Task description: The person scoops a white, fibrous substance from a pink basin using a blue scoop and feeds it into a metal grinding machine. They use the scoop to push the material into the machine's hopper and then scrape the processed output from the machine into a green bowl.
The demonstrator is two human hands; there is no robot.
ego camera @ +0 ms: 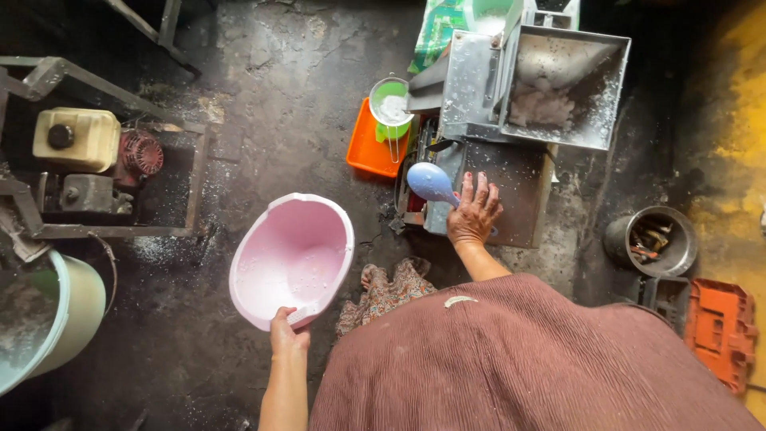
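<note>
My left hand grips the near rim of a pink plastic basin, held tilted above the dark floor, with only white traces inside. My right hand rests on the flat top of a grey metal machine and holds a blue plastic spoon, its bowl pointing left. Behind the hand, the machine's metal hopper holds white grated matter. A green sieve cup with white paste sits under the machine's spout, on an orange tray.
A small engine with a cream fuel tank sits in a metal frame at left. A pale green bucket stands at lower left. A metal pot and an orange case are at right. Patterned cloth lies on the floor.
</note>
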